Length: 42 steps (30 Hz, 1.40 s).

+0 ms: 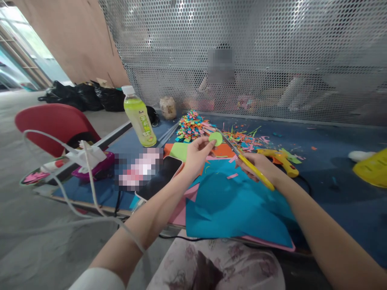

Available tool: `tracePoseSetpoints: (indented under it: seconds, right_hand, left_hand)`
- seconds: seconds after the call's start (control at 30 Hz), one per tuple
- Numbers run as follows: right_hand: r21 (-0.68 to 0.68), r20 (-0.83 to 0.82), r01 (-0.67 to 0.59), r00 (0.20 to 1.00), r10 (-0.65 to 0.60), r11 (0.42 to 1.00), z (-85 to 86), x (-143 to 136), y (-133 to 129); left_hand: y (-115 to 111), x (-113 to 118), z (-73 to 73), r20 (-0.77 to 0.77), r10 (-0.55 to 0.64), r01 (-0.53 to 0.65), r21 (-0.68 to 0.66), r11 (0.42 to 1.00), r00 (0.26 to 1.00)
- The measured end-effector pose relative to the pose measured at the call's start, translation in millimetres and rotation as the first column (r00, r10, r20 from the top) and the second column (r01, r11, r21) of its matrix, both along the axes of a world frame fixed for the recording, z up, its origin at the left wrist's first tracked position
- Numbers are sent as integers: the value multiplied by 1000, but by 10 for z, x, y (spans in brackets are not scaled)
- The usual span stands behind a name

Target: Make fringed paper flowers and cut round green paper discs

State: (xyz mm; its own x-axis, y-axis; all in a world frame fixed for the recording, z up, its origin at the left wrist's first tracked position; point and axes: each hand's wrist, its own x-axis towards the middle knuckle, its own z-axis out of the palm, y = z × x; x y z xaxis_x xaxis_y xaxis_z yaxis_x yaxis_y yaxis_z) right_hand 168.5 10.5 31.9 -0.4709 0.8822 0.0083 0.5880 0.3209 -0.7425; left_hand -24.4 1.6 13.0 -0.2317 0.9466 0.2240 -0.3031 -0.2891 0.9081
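Observation:
Pinched in the fingers of my left hand (198, 155) is a round light-green paper disc (215, 139). My right hand (256, 163) grips yellow-handled scissors (256, 171), their blades pointing up and left, close to the disc's right edge. Whether the blades touch the paper I cannot tell. Under both hands lies a large blue paper sheet (232, 201) over pink, orange and green sheets. Behind my left hand stands a cone-shaped pile of small coloured paper pieces (192, 127). Coloured paper scraps (248, 139) are strewn behind my right hand.
A yellow glue gun (282, 159) lies right of my right hand. To the left are a green drink bottle (139, 117), a phone (160, 177), a purple tissue box (93, 165) and white cables (90, 181). A perforated metal panel (256, 52) rises behind the table.

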Motion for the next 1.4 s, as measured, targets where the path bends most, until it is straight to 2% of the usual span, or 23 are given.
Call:
tracePoseSetpoints:
  seconds: [0.2,0.5,0.87,1.17,1.4]
  right_hand:
    - [64,30,1,1000,-3,998,6,4,8]
    - [66,33,-19,999,17,998,-66,27,54]
    - [75,37,-1,999,-2,997,-26,9,26]
    - [5,15,30,999,-30,1000,15,-21,-13]
    - [3,44,42,998,-42,999,-29,-19,20]
  left_hand:
    - [-10,2,8,-15,-11,11,13,1000,1000]
    - [-7,-4,9,37,11,-11,-5,1000,999]
    - [-22,5,25,17,15,-14,-28,999,1000]
    - [10,-24,-3,74,50,-50,9,999,996]
    - [27,-51,-6,59,96,-97,7,995,994]
